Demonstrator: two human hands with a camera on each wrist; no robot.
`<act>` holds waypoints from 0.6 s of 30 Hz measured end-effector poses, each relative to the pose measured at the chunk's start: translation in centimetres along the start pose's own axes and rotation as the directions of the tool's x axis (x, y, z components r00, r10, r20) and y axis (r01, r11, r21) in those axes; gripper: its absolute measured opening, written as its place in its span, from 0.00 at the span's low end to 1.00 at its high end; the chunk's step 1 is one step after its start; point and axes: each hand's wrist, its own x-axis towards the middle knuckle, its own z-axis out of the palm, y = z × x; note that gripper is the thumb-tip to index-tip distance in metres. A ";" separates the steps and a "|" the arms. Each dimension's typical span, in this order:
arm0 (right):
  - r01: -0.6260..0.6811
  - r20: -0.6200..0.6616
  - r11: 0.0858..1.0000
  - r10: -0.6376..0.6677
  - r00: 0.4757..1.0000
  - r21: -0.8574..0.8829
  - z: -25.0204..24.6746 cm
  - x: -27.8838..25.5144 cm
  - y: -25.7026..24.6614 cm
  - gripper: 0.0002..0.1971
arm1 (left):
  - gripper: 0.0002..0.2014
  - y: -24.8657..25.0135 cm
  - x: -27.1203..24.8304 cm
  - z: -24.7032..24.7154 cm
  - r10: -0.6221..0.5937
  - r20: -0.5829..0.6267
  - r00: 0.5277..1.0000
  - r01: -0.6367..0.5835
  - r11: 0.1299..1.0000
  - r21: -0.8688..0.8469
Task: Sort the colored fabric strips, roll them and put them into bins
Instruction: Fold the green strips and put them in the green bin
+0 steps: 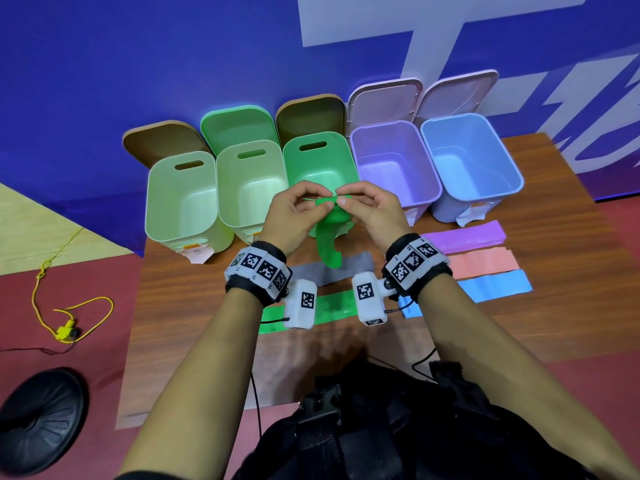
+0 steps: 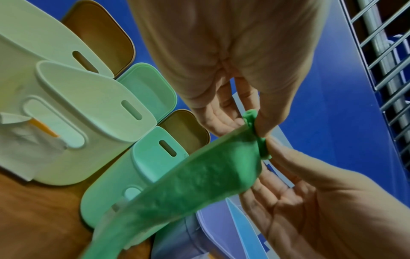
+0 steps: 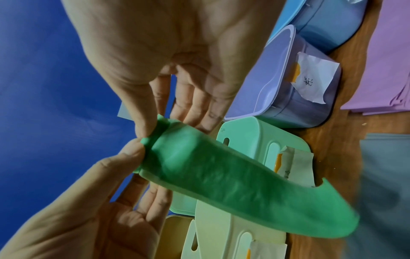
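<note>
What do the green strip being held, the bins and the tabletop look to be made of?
Green strip: soft, matte, limp, slightly mottled fabric or stretchy sheet; it droops and bunches where the left hand and right hand pinch it.
Bins, e.g. the purple bin: moulded plastic, smooth, slightly glossy, rounded rims.
Table: wood-grain finish, probably laminate.

The soft dark green fabric strip [image 1: 328, 244] is mottled with paler flecks, and flat strips of bright green [image 1: 332, 306], grey [image 1: 349, 266], purple [image 1: 467, 236], salmon pink [image 1: 485, 263] and sky blue [image 1: 495, 287] lie on the brown wood-grain table [image 1: 194, 306]. The open plastic bins run pale yellow-green [image 1: 180, 202], pale yellow-green [image 1: 249, 188], mint green [image 1: 322, 161], lilac [image 1: 394, 161] and light blue [image 1: 471, 154] against a deep blue wall [image 1: 138, 64] with white lettering. Black wristbands [image 1: 258, 271] carry white tiles printed with black square code patterns.
</note>
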 end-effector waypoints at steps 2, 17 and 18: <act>0.008 -0.003 1.000 -0.008 1.000 -0.009 0.0 0.0 0.0 0.06 | 0.08 0.0 0.0 0.0 -0.004 0.003 1.000 0.004 1.000 -0.001; 0.030 -0.003 1.000 -0.030 1.000 -0.011 -0.1 0.0 0.0 0.08 | 0.07 0.0 0.0 0.3 -0.048 -0.043 0.998 0.048 0.999 -0.007; 0.033 -0.003 0.999 -0.033 0.999 -0.018 -0.2 0.0 -0.1 0.08 | 0.07 -0.1 0.0 0.3 -0.057 -0.049 0.997 0.057 0.998 -0.009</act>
